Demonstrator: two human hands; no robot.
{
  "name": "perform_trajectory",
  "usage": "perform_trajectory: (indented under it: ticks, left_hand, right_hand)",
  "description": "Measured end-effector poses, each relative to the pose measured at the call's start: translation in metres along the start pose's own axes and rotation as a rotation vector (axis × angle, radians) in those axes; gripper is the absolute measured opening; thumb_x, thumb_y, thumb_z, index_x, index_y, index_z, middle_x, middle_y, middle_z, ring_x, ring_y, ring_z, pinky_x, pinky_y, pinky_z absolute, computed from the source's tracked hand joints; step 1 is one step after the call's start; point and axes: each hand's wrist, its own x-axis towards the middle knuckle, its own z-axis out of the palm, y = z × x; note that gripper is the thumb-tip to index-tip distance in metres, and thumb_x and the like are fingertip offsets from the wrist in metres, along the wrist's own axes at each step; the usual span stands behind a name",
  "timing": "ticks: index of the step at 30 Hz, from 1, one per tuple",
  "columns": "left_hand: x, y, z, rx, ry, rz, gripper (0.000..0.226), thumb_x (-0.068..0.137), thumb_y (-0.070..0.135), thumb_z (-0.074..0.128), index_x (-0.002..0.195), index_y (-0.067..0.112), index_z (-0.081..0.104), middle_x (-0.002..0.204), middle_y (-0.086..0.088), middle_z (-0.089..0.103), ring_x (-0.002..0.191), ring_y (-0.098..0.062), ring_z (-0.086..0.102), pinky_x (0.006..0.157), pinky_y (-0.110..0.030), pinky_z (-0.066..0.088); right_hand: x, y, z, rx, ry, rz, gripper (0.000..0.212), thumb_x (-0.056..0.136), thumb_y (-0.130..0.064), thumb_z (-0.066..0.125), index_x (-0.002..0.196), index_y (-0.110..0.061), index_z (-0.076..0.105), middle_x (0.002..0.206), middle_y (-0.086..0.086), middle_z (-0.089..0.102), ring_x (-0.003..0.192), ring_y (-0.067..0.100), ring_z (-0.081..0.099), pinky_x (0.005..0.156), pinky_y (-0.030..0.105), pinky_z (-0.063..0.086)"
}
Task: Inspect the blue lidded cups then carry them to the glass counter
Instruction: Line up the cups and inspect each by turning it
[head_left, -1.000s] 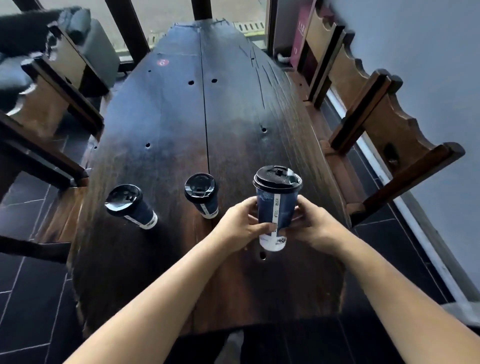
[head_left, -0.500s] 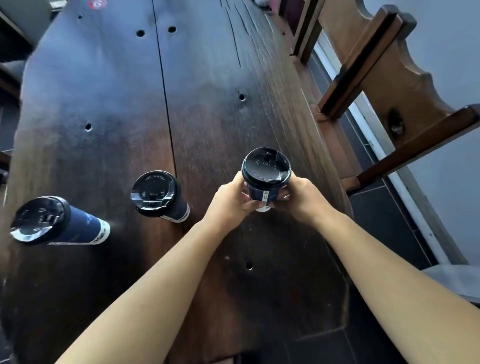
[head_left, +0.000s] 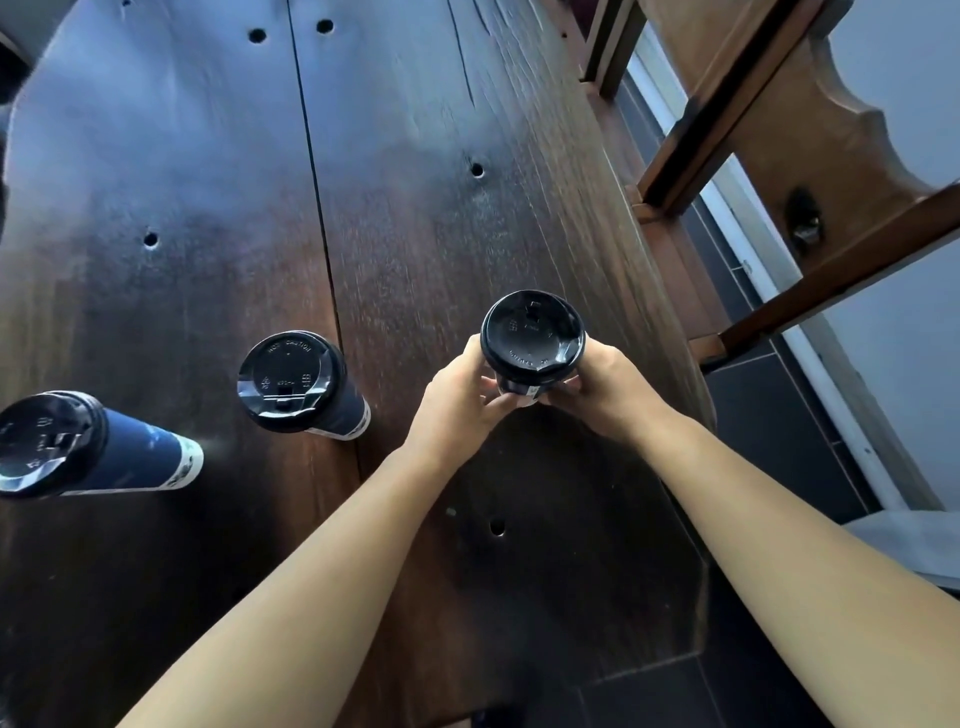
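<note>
Three dark blue cups with black lids are in view. I hold the right cup (head_left: 532, 343) upright above the dark wooden table (head_left: 415, 182), seen almost straight down onto its lid. My left hand (head_left: 457, 400) grips its left side and my right hand (head_left: 608, 392) grips its right side, fingers wrapped around the body under the lid. The middle cup (head_left: 298, 384) stands on the table to the left of my hands. The left cup (head_left: 78, 447) stands near the table's left edge. The glass counter is not in view.
Wooden chairs (head_left: 810, 171) line the table's right side, close to its edge. Dark floor tiles (head_left: 769, 426) and a pale wall (head_left: 914, 62) lie beyond them. The tabletop has several small round holes and a long seam down its middle.
The view has tipped further downward and closer, so the held cup now shows mainly its lid. Both hands stay on that cup; the other two cups have not moved.
</note>
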Motion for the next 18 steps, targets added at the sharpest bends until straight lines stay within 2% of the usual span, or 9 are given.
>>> perform_trajectory:
  ticks: [4, 7, 10, 13, 15, 18]
  left_hand:
    - [0.001, 0.0, 0.003, -0.006, 0.001, -0.005, 0.064, 0.08, 0.028, 0.085, 0.13, 0.037, 0.046, 0.104, 0.01, 0.07, 0.087, -0.006, 0.072, 0.082, -0.042, 0.062]
    - [0.002, -0.002, 0.005, 0.002, -0.005, -0.02, 0.069, 0.081, 0.03, 0.085, 0.134, 0.04, 0.042, 0.108, 0.011, 0.07, 0.089, -0.004, 0.071, 0.085, -0.041, 0.061]
    - [0.0, -0.008, 0.007, 0.065, -0.039, -0.071, 0.078, 0.081, 0.034, 0.085, 0.14, 0.041, 0.033, 0.117, 0.008, 0.068, 0.101, -0.012, 0.068, 0.092, -0.041, 0.058]
    - [-0.008, -0.013, 0.008, 0.143, -0.076, -0.129, 0.079, 0.082, 0.034, 0.084, 0.143, 0.031, 0.033, 0.131, 0.0, 0.062, 0.116, -0.02, 0.064, 0.099, -0.043, 0.054]
    - [-0.017, -0.013, 0.006, 0.196, -0.107, -0.174, 0.088, 0.083, 0.035, 0.083, 0.152, 0.027, 0.029, 0.144, -0.005, 0.056, 0.128, -0.023, 0.059, 0.107, -0.043, 0.05]
    - [-0.037, -0.004, -0.003, 0.241, -0.153, -0.233, 0.101, 0.085, 0.038, 0.081, 0.16, 0.028, 0.015, 0.154, -0.006, 0.047, 0.135, -0.026, 0.055, 0.11, -0.043, 0.048]
  right_hand:
    - [0.0, -0.002, 0.0, -0.02, -0.017, 0.043, 0.052, 0.079, -0.01, 0.082, 0.126, -0.016, 0.06, 0.104, -0.009, 0.063, 0.099, 0.014, 0.063, 0.083, 0.028, 0.047]
    - [0.001, -0.001, 0.003, -0.017, -0.037, 0.097, 0.05, 0.079, -0.007, 0.08, 0.124, -0.016, 0.06, 0.103, -0.008, 0.063, 0.098, 0.014, 0.063, 0.084, 0.033, 0.052]
    - [-0.005, 0.004, 0.009, -0.068, -0.098, 0.155, 0.058, 0.078, -0.007, 0.08, 0.129, -0.018, 0.056, 0.116, -0.006, 0.064, 0.109, 0.016, 0.063, 0.092, 0.034, 0.052]
    - [-0.014, 0.005, 0.012, -0.127, -0.115, 0.234, 0.063, 0.078, -0.017, 0.081, 0.133, -0.02, 0.049, 0.128, 0.003, 0.06, 0.121, 0.023, 0.06, 0.1, 0.044, 0.052]
    - [-0.022, 0.001, 0.011, -0.173, -0.127, 0.299, 0.065, 0.082, -0.024, 0.079, 0.136, -0.018, 0.045, 0.132, 0.006, 0.056, 0.124, 0.026, 0.057, 0.101, 0.045, 0.05]
    - [-0.043, -0.013, 0.005, -0.31, -0.234, 0.367, 0.055, 0.088, -0.037, 0.073, 0.131, -0.015, 0.046, 0.127, 0.007, 0.051, 0.12, 0.029, 0.059, 0.095, 0.043, 0.051]
